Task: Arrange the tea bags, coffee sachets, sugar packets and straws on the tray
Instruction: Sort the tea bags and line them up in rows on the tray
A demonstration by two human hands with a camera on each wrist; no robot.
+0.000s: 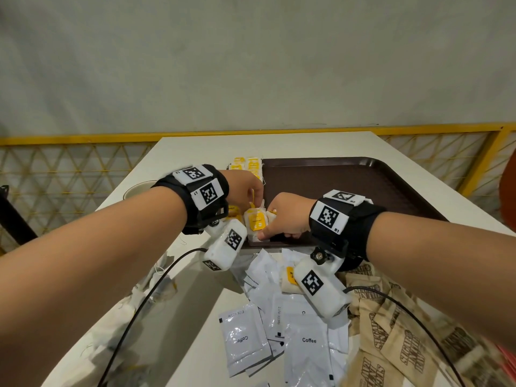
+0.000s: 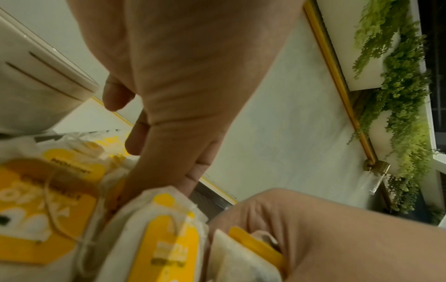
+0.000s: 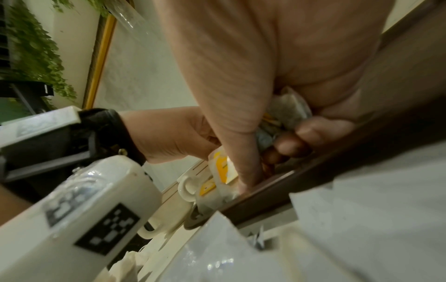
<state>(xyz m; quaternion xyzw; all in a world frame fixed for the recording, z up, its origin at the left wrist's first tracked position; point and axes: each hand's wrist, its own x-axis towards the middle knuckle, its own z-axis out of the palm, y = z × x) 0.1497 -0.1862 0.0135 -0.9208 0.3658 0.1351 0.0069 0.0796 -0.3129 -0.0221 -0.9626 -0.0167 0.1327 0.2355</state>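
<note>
Step in hand: setting tea bags [image 1: 254, 219] along the near-left edge of the brown tray [image 1: 363, 185]. Left hand [image 1: 245, 188] pinches a bag's top; right hand [image 1: 284, 216] clasps a bunch, thumb down. Next: stand them in a row. Tray's middle open; coffee sachets [image 1: 307, 342] and sugar packets [image 1: 391, 331] wait on the tabletop [image 1: 195, 152].

You see a dark brown tray [image 1: 363, 180] on a white surface [image 1: 195, 303]. The tea bags [image 1: 254, 221] are off-white with bright yellow tags. The coffee sachets [image 1: 308, 342] are glossy white with black "Coffee" lettering, and the sugar packets [image 1: 391, 333] are tan with dark brown print. Both wristbands [image 1: 205, 196] are black, carrying white tags with black square-code patterns.
</note>
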